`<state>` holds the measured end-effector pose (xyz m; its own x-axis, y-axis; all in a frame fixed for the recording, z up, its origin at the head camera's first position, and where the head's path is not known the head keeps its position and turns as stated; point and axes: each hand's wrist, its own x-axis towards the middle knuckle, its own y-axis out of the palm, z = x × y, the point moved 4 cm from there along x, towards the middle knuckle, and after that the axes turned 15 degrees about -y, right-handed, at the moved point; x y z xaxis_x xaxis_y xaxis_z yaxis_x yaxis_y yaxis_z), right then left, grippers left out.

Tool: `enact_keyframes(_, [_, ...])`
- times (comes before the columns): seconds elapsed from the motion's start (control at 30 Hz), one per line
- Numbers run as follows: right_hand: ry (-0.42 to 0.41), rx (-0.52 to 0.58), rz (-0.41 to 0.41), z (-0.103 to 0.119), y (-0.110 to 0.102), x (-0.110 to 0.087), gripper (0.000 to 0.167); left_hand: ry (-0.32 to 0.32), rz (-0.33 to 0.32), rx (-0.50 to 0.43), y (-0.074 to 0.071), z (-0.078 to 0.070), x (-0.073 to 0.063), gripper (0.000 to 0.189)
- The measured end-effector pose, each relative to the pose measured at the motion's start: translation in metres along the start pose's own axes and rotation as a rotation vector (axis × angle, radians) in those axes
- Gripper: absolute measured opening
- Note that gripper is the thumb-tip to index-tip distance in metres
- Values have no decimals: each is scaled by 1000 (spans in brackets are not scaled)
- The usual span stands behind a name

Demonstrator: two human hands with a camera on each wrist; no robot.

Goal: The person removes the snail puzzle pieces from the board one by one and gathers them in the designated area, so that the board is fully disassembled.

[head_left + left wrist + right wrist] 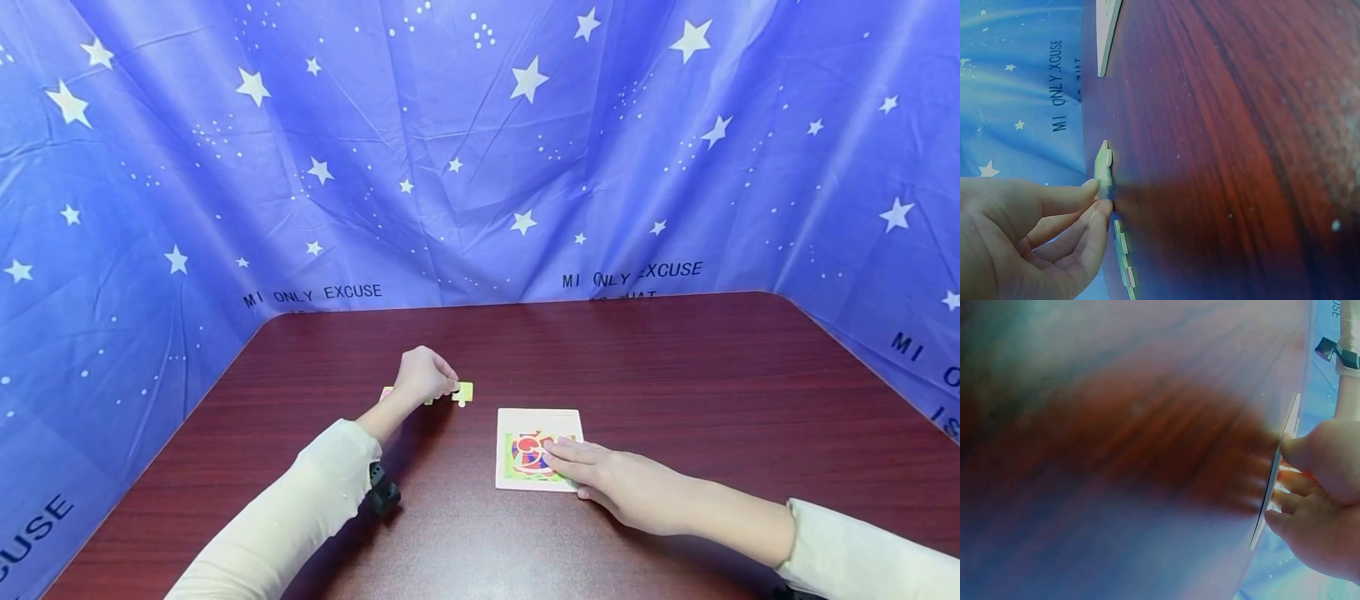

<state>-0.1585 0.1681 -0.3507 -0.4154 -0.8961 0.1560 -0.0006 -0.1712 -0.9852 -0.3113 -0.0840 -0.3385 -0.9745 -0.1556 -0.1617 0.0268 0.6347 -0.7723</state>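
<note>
My left hand (422, 374) pinches a yellow-green jigsaw piece (466, 390) between thumb and fingertips, above the left-middle of the table. In the left wrist view the same hand (1035, 234) shows the piece's edge tilted at its fingertips. Other jigsaw pieces (1123, 259) lie beside that hand, mostly hidden by it in the head view. My right hand (637, 487) rests its extended fingers on a square puzzle board (536, 417) with a white border and a red, blue and green picture. The fingers cover the board's right part. In the right wrist view, the board (1291, 419) appears edge-on.
The dark red wooden table (652, 367) spreads around both hands. A blue curtain with white stars (450, 125) hangs behind its far edge and along the sides. A black wrist device (384, 490) sits under the left sleeve.
</note>
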Motion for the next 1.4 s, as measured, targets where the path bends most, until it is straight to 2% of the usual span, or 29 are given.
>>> enact_keyframes(0.43, [-12,-11,-4,1,-2,1,48,-15,-2,5,-5,0,-3,12])
enact_keyframes(0.53, [-16,-12,-9,1,-1,1,48,29,-16,21,-5,-1,-8,13])
enact_keyframes(0.63, [-14,-12,-10,1,0,1,48,82,-2,24,-2,-2,-15,13])
enact_keyframes(1.0, [-12,8,-7,0,0,1,47,240,143,-67,22,-6,-47,17])
enact_keyframes(1.2, [-17,4,-10,0,0,1,47,346,210,-46,34,-13,-68,16])
enact_keyframes(1.4, [-16,3,-8,0,0,2,48,466,163,50,40,-18,-82,17])
